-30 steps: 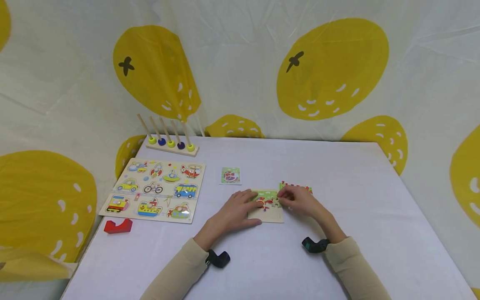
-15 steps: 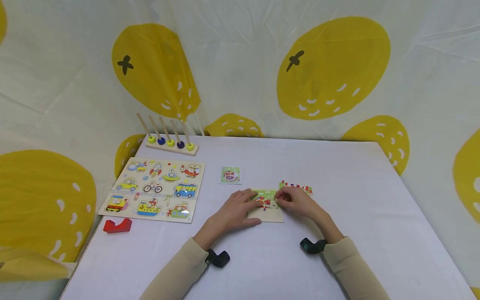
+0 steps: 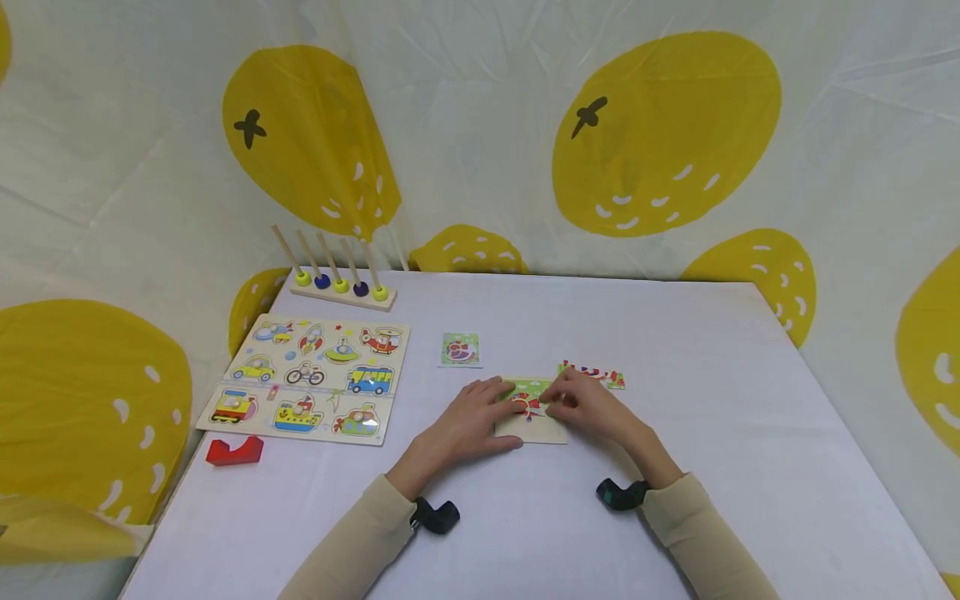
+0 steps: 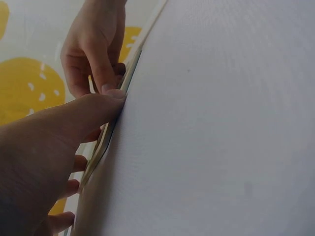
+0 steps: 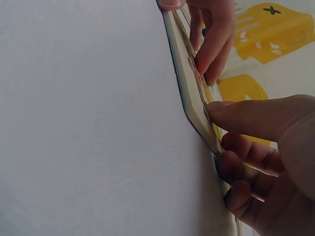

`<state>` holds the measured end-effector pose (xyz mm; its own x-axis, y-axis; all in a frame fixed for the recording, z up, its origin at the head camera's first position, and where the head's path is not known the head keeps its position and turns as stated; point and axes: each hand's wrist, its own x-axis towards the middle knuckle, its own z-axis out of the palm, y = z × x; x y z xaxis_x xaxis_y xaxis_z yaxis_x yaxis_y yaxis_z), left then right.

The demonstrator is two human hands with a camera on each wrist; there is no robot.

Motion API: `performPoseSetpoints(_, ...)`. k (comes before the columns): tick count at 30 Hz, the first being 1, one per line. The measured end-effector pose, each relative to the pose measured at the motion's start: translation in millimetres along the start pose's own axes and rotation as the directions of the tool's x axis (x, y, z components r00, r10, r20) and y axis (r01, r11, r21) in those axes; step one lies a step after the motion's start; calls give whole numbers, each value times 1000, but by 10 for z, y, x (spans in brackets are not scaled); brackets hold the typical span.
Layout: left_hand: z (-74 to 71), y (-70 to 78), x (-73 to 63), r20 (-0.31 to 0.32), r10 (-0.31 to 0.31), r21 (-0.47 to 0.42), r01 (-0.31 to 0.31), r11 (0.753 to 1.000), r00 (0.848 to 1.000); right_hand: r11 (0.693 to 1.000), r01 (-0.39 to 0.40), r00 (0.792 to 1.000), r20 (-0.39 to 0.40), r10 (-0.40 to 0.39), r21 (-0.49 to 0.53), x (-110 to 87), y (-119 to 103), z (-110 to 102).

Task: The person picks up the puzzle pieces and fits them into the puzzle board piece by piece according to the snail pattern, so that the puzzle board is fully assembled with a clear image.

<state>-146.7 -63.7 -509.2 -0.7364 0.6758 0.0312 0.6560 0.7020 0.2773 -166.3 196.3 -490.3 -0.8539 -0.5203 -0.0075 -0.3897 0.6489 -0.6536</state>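
Note:
A small wooden jigsaw board [image 3: 536, 432] lies on the table, with green background and red printed pieces in its upper part and bare wood along the near side. My left hand [image 3: 468, 421] rests on its left side with fingers spread over the picture. In the left wrist view, the left thumb [image 4: 106, 105] lies along the board's near edge. My right hand [image 3: 592, 406] is at the board's right side, pinching a small puzzle piece mostly hidden by its fingertips. In the right wrist view, the right thumb [image 5: 229, 115] touches the piece layer just above the board's edge.
Behind the right hand lies a red-and-green patterned strip [image 3: 611, 379]. A small picture card [image 3: 461, 350] is further back. On the left are a vehicle peg puzzle [image 3: 322, 400], a red arched block [image 3: 235, 452] and a peg stand with beads [image 3: 345, 292].
My right hand has moved slightly left, further over the jigsaw board, with its fingertips at the puzzle piece. The left hand has stayed in place.

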Motion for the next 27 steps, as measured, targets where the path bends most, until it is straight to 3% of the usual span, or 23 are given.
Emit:
performPoseSetpoints(6, -2, -10, 9, 15, 1, 8, -1, 1000, 1000, 999, 39, 999, -20, -39, -14, -3, 15, 8)
performPoseSetpoints(15, -30, -38, -5, 41, -16, -49, 18, 999, 999, 1000, 16, 1000, -7, -16, -15, 5, 12, 11)
performPoseSetpoints(27, -173, -48, -37, 34, -23, -41, 25, 999, 999, 999, 18, 1000, -9, -18, -33, -7, -10, 8)
